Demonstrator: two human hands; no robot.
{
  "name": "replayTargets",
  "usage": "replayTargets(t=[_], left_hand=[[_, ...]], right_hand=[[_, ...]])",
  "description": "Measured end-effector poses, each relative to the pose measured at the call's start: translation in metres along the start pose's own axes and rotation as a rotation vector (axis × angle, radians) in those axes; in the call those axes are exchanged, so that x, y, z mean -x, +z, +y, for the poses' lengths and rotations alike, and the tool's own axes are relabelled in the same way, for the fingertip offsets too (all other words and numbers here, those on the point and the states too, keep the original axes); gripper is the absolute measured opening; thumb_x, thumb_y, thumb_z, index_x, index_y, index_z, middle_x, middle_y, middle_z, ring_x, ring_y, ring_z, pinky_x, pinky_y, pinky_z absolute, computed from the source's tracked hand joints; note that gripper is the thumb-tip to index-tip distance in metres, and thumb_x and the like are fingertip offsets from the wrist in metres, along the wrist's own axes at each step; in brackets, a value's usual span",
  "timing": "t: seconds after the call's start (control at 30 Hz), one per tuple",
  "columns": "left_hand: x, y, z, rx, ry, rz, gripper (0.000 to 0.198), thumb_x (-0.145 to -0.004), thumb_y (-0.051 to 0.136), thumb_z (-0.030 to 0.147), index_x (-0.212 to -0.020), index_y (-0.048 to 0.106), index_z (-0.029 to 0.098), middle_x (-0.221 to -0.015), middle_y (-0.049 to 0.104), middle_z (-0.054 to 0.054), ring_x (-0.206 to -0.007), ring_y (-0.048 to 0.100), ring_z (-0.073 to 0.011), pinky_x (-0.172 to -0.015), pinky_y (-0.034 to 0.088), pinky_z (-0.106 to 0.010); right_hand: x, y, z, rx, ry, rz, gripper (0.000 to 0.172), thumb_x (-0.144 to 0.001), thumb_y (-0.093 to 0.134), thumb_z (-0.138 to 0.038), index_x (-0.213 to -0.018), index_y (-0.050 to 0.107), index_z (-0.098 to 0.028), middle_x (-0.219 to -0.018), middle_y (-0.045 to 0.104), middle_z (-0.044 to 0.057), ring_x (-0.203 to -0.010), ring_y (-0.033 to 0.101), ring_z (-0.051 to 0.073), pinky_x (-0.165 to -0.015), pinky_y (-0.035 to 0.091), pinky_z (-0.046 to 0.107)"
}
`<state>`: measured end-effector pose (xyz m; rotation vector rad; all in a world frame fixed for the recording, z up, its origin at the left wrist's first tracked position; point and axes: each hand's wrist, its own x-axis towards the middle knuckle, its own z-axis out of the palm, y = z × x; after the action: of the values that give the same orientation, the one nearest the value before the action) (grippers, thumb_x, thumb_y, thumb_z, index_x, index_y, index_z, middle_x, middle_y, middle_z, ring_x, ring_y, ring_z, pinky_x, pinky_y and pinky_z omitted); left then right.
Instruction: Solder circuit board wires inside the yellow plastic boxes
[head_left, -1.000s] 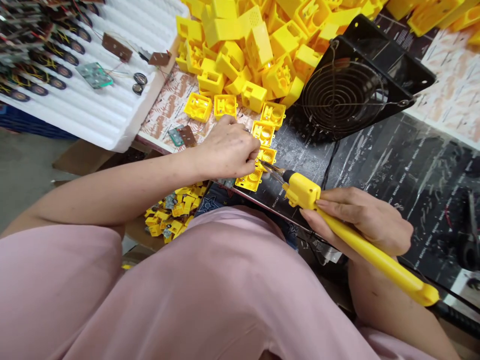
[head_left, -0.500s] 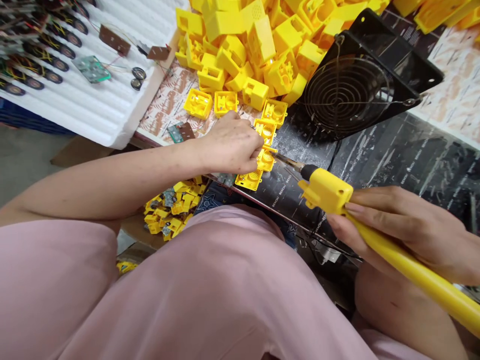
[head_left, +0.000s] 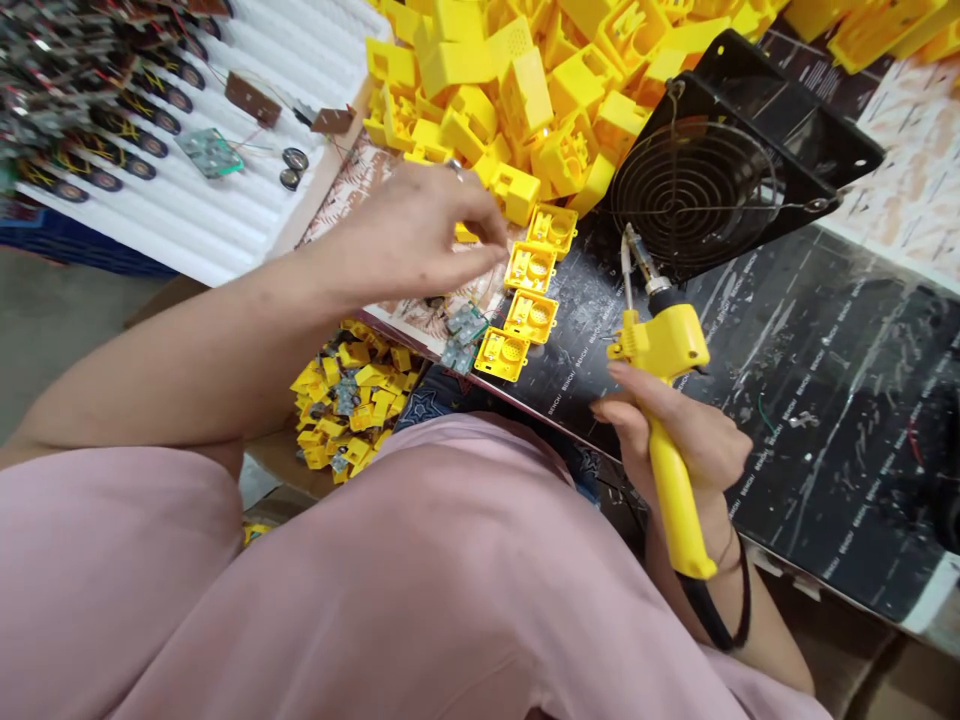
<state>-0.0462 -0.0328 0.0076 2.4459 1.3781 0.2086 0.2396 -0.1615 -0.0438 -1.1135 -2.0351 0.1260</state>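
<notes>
My right hand (head_left: 686,435) is wrapped round the handle of a yellow soldering gun (head_left: 667,345). Its metal tip and a thin feed tube point up toward the black fan, off the yellow casings. My left hand (head_left: 427,235) hovers left of the row, thumb and forefinger brought together in a pinch; anything between the fingertips is too small to make out. Open yellow casings stand in a slanting row: a lowest casing (head_left: 502,354), one above it (head_left: 531,316), another (head_left: 531,267) and a top casing (head_left: 553,230). Small green circuit boards (head_left: 465,325) lie beside the lowest one.
A large heap of yellow casings (head_left: 525,90) fills the back. The black fan (head_left: 679,190) stands right of it. A white foam tray (head_left: 255,215) with wired boards and small round speakers (head_left: 294,168) lies left. Below the table edge sits a pile of yellow parts (head_left: 352,410).
The soldering gun has swung up and away from the casings, its tip now near the fan. My left hand has moved left and up off the row, uncovering casings and boards.
</notes>
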Motion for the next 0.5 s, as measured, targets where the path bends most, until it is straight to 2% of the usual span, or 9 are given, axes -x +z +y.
replayTargets(t=[0.1, 0.2, 0.3, 0.37, 0.43, 0.5], left_hand=[[0.005, -0.003, -0.020, -0.033, -0.040, 0.030, 0.037, -0.097, 0.053, 0.043, -0.093, 0.080, 0.018, -0.088, 0.078, -0.005, -0.095, 0.070, -0.0219, -0.099, 0.051, -0.040], [0.004, 0.017, -0.030, -0.066, 0.001, 0.019, 0.039, -0.093, 0.058, 0.052, -0.082, 0.079, 0.021, -0.073, 0.072, -0.002, -0.097, 0.072, -0.0269, -0.105, 0.047, -0.047], [0.001, 0.037, -0.022, -0.034, 0.006, 0.003, 0.029, -0.089, 0.061, 0.046, -0.089, 0.080, 0.024, -0.078, 0.075, -0.001, -0.102, 0.072, -0.0279, -0.112, 0.040, -0.052], [0.001, 0.042, -0.013, 0.021, -0.033, -0.015, 0.025, -0.089, 0.061, 0.039, -0.093, 0.080, 0.025, -0.084, 0.077, 0.000, -0.099, 0.072, -0.0259, -0.113, 0.038, -0.054], [0.004, 0.041, -0.007, 0.088, -0.059, -0.024, 0.025, -0.090, 0.059, 0.037, -0.096, 0.080, 0.026, -0.087, 0.079, 0.000, -0.096, 0.072, -0.0235, -0.114, 0.037, -0.054], [0.007, 0.039, -0.005, 0.130, -0.052, -0.028, 0.025, -0.090, 0.059, 0.036, -0.093, 0.081, 0.026, -0.086, 0.080, 0.000, -0.096, 0.071, -0.0230, -0.113, 0.036, -0.054]], right_hand=[[-0.009, 0.013, -0.001, 0.017, 0.000, -0.034, 0.026, -0.096, 0.075, -0.016, -0.119, 0.070, -0.028, -0.103, 0.083, -0.001, -0.085, 0.081, 0.016, -0.078, 0.064, 0.020], [-0.014, 0.032, 0.001, -0.024, 0.062, -0.024, 0.023, -0.101, 0.068, -0.020, -0.122, 0.065, -0.028, -0.115, 0.081, 0.002, -0.099, 0.081, 0.017, -0.083, 0.064, 0.022], [-0.018, 0.053, 0.000, -0.030, 0.130, -0.039, 0.024, -0.104, 0.063, -0.024, -0.128, 0.062, -0.028, -0.121, 0.079, 0.003, -0.100, 0.081, 0.018, -0.078, 0.064, 0.023], [-0.021, 0.062, -0.004, -0.037, 0.136, -0.075, 0.025, -0.104, 0.063, -0.026, -0.129, 0.060, -0.027, -0.119, 0.079, 0.003, -0.094, 0.081, 0.017, -0.071, 0.062, 0.022], [-0.024, 0.061, -0.010, -0.056, 0.120, -0.083, 0.025, -0.103, 0.066, -0.026, -0.127, 0.061, -0.025, -0.120, 0.079, 0.005, -0.091, 0.081, 0.016, -0.070, 0.062, 0.021], [-0.026, 0.050, -0.016, -0.030, 0.082, -0.020, 0.024, -0.098, 0.074, -0.023, -0.121, 0.065, -0.025, -0.114, 0.081, 0.004, -0.088, 0.081, 0.016, -0.075, 0.062, 0.020]])
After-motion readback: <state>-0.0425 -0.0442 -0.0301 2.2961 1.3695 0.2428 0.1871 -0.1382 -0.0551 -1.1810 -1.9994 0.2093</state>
